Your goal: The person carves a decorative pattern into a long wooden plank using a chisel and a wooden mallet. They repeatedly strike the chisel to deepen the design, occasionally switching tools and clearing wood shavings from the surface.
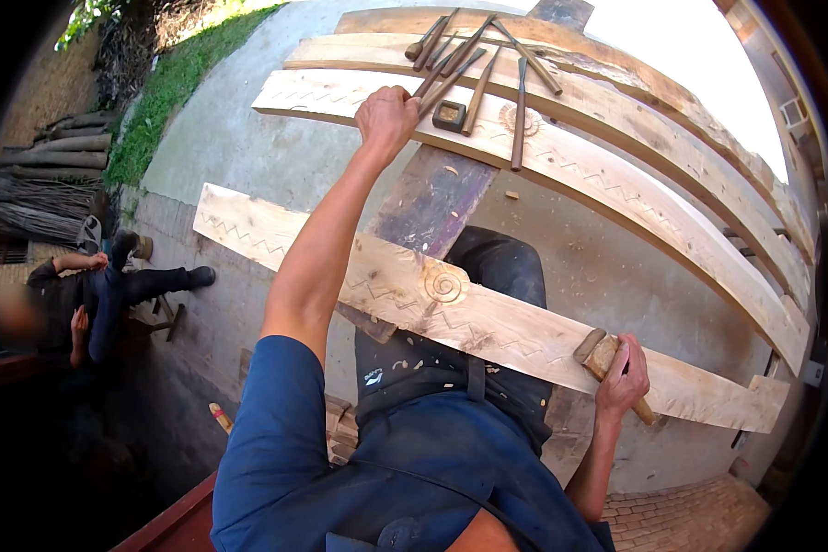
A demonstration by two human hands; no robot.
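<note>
A long pale plank (488,322) carved with a zigzag line and a spiral lies across my lap. My right hand (621,379) grips a wooden mallet (601,354) whose head rests on that plank near its right end. My left hand (386,115) reaches far forward to a second carved plank (616,189) and closes on the handle of a chisel (446,85). Several more chisels (519,110) with wooden handles lie in a loose row on the far planks, beside a small dark square block (449,116).
More planks (672,101) are stacked beyond. A dark wooden beam (428,202) runs under the planks. Another person (92,294) sits at the left on the paved ground. Logs (46,156) and grass (170,83) lie at the upper left.
</note>
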